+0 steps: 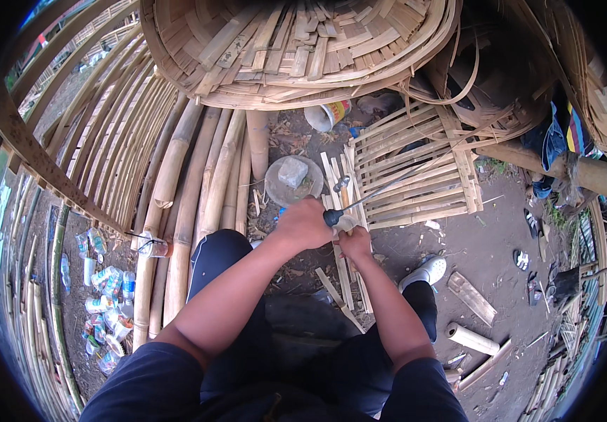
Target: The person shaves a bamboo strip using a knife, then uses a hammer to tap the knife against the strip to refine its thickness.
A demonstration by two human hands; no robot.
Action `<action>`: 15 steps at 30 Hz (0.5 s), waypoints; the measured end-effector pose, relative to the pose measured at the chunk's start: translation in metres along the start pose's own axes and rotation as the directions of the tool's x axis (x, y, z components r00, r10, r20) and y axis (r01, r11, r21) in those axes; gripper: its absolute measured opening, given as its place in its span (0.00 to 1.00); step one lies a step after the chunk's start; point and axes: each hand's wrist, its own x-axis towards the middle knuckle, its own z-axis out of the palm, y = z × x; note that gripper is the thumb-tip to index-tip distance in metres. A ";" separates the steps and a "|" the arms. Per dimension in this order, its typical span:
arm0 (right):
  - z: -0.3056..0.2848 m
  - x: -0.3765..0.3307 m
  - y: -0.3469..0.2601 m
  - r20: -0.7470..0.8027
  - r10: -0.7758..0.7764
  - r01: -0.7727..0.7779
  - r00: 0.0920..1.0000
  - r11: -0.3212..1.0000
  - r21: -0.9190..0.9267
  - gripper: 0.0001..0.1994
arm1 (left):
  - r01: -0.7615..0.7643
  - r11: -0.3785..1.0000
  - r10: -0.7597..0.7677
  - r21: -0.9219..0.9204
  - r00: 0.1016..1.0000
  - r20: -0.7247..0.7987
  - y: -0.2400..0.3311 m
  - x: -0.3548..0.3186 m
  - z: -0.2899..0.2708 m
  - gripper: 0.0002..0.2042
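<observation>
My left hand (308, 225) is closed at the dark handle of a tool with a long, thin metal shaft or blade (374, 191) slanting up to the right. Whether the metal is a blade seen edge-on I cannot tell. Just right of it, my right hand (355, 244) is closed, fingers bent against a small pale piece (346, 224) below the handle. Beyond the hands lie thin bamboo strips (337, 176), with a metal-headed tool (343, 185) on them. A pale stone block (293, 171) rests in a round grey basin (273, 192).
A large woven bamboo basket (303, 95) overhangs the far side. Bamboo poles (194, 176) lie left, beside a slatted frame (92, 190) and plastic bottles (110, 281). A slatted bamboo panel (416, 172) lies ahead right. My white shoe (424, 273) is near bamboo offcuts (472, 297).
</observation>
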 end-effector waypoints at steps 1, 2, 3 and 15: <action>0.001 0.001 -0.001 0.027 0.003 -0.003 1.000 1.000 0.005 0.10 | 0.010 1.000 -0.010 0.007 1.000 -0.008 -0.003 0.001 0.001 0.20; 0.002 0.001 -0.002 0.053 0.006 -0.006 0.999 1.000 0.010 0.11 | -0.005 1.000 0.006 0.014 1.000 -0.012 -0.005 0.002 0.001 0.18; 0.000 0.000 0.000 0.076 0.015 -0.016 0.997 1.000 0.009 0.11 | -0.023 1.000 0.023 0.012 1.000 -0.010 -0.004 0.002 0.000 0.16; -0.060 -0.025 -0.050 0.161 0.268 -0.311 0.950 0.861 0.402 0.10 | -0.025 0.999 0.031 0.041 0.987 -0.160 -0.015 0.010 0.002 0.10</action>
